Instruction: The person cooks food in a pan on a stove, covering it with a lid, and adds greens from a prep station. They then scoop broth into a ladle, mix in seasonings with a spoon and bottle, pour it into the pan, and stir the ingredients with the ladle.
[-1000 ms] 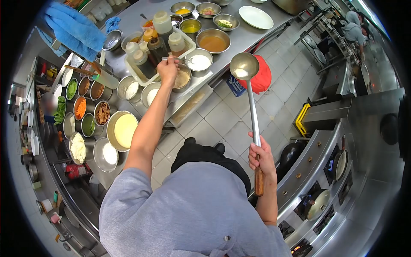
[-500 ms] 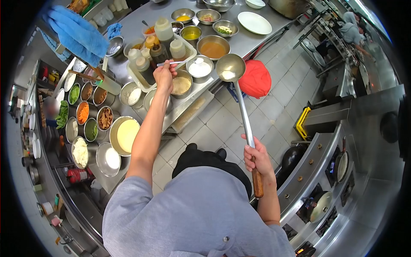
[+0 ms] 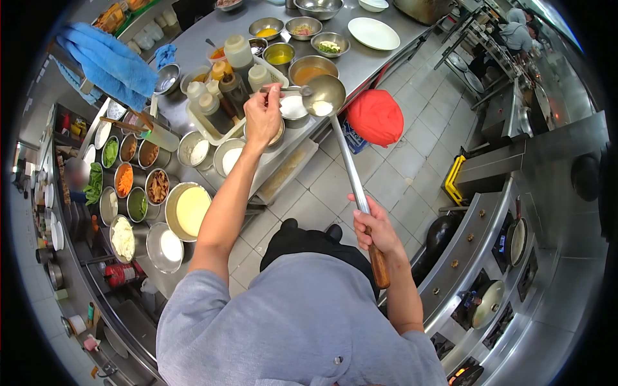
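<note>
My left hand (image 3: 262, 122) is closed around the handle of a small metal spoon (image 3: 305, 91). The spoon's tip meets or overlaps the left rim of a large ladle (image 3: 329, 89); contact is unclear. Some white stuff (image 3: 323, 108) lies in the ladle's bowl. Fingers of my right hand (image 3: 374, 225) wrap the ladle's long handle, just above its wooden grip. Below the spoon, partly behind the ladle, stands a metal bowl of white powder (image 3: 294, 106). Behind the ladle is a bowl of brown liquid (image 3: 308, 69). Under my left wrist another bowl is mostly hidden.
Squeeze bottles (image 3: 238, 53) stand in a plastic basket (image 3: 224, 139). Several ingredient containers line the left, including a pot of yellow liquid (image 3: 192, 211). A red bag-like bundle (image 3: 375, 118) sits beside the counter. Stove burners with a pan (image 3: 484, 303) are at right; another person (image 3: 515, 33) is far off.
The spoon has lifted from the white powder and moved right to the ladle's rim, with my left hand. My right hand has shifted the ladle left, towards the spoon.
</note>
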Available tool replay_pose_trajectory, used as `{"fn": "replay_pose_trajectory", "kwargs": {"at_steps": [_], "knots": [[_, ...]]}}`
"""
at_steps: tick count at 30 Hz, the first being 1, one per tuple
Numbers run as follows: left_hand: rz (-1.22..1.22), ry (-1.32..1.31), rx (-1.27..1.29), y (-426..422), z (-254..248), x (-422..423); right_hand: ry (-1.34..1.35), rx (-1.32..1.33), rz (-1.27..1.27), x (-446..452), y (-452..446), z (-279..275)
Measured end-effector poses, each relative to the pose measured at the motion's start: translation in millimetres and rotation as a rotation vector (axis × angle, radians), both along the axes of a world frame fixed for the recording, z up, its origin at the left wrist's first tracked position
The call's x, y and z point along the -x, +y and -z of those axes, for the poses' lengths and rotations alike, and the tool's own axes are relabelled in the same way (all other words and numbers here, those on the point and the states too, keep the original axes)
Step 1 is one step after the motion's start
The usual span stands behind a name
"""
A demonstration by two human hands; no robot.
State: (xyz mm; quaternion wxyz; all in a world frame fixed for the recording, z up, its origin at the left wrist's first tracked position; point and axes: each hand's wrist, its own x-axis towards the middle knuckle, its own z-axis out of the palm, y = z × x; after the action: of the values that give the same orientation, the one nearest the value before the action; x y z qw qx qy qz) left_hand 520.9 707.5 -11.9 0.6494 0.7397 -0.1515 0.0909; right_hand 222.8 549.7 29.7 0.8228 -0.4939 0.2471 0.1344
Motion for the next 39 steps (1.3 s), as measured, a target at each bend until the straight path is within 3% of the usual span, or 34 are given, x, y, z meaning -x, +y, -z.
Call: {"fn": "replay_pose_trajectory", "kwargs": {"at_steps": [7,13,20,26,30,34,39], "knots": [[-0.134,-0.008,-0.329,9,44,-28,0.035,-0.001,0.075,10,-6,9],[-0.176,0.174,-0.207,14,98,-52,0.059,0.011,0.109,12,-4,6],[-0.111,0.412,0.231,19,95,-57,0.047,0.013,0.118,8,-1,3],[-0.088,0.380,0.226,21,87,-59,0.040,-0.001,0.094,4,5,3],[-0.154,0.247,-0.081,17,98,-60,0.042,-0.007,0.094,3,9,3],[-0.158,0.237,-0.074,15,118,-66,0.038,0.001,0.109,5,13,3],[-0.124,0.400,0.129,19,98,-61,0.037,0.014,0.131,8,16,1]]}}
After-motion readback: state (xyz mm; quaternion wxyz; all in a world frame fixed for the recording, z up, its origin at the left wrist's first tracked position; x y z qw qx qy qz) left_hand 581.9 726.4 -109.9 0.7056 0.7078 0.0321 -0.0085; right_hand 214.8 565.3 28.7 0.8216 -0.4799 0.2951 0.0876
